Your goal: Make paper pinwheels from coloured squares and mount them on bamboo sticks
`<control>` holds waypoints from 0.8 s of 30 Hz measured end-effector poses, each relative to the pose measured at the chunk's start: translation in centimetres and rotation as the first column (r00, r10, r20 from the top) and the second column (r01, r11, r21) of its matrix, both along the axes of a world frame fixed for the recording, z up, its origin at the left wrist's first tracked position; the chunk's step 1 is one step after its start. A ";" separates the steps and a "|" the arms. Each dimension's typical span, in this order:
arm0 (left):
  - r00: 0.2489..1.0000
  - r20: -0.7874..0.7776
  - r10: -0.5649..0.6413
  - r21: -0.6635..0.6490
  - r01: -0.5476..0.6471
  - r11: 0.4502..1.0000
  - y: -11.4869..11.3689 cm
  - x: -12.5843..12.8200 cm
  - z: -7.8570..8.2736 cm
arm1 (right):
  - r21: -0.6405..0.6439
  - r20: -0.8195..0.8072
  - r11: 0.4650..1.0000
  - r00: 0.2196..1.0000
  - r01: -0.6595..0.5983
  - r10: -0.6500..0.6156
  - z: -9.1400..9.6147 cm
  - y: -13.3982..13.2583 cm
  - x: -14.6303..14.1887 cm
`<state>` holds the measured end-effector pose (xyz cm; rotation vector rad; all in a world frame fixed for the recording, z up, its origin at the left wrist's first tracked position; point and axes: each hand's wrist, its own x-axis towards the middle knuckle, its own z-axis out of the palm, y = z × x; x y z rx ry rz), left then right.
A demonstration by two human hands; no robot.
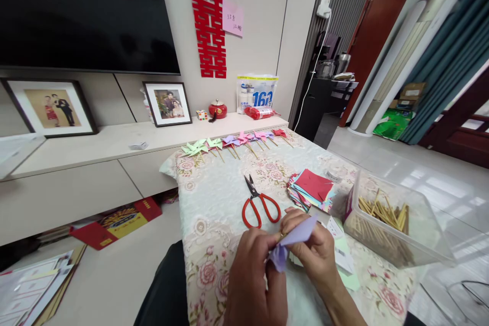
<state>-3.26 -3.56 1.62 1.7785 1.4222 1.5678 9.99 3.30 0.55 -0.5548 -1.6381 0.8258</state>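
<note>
Both of my hands meet low in the middle over a flowered tablecloth (214, 198). My left hand (254, 277) and my right hand (311, 247) are closed on a folded purple paper piece (296, 240), pinching it between fingertips. A thin stick tip shows between the fingers. Red-handled scissors (257, 204) lie just beyond my hands. A stack of coloured paper squares (311, 188), red on top, lies to the right of the scissors.
A clear plastic box of wooden sticks (385, 221) stands at the right. Several finished paper pinwheels (233, 142) lie in a row at the table's far edge. Behind are a low shelf (114, 140) with framed photos, a red pot and a television.
</note>
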 end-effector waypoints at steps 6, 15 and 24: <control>0.958 0.286 -0.029 -0.399 0.147 0.905 0.3 -1.0 -0.3 | -0.338 0.120 0.941 0.990 -0.025 0.069 -0.4 0.3 0.2; 0.803 0.596 -0.016 -0.424 0.331 0.843 2.1 -1.9 -1.5 | -0.459 0.093 0.885 0.986 -0.079 0.136 -1.0 0.5 0.3; 0.791 0.611 0.031 -0.475 0.334 0.814 2.2 -1.4 -1.2 | -0.431 0.127 0.894 0.973 -0.122 0.194 -0.4 0.4 0.6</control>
